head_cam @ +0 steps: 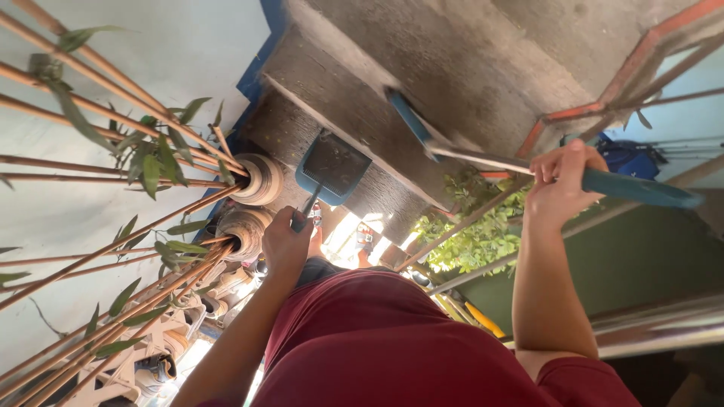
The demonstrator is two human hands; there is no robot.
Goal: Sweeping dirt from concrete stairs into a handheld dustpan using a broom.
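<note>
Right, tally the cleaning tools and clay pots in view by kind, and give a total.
Dustpan, held by the left hand: 1
Broom, held by the right hand: 1
Round clay pots holding bamboo stems: 2 clearly seen; more lower down are too cluttered to count
Total: 4

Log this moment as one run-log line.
left hand: grips dustpan handle, pan on concrete step | right hand: grips broom handle | nearby: bamboo canes in pots
</note>
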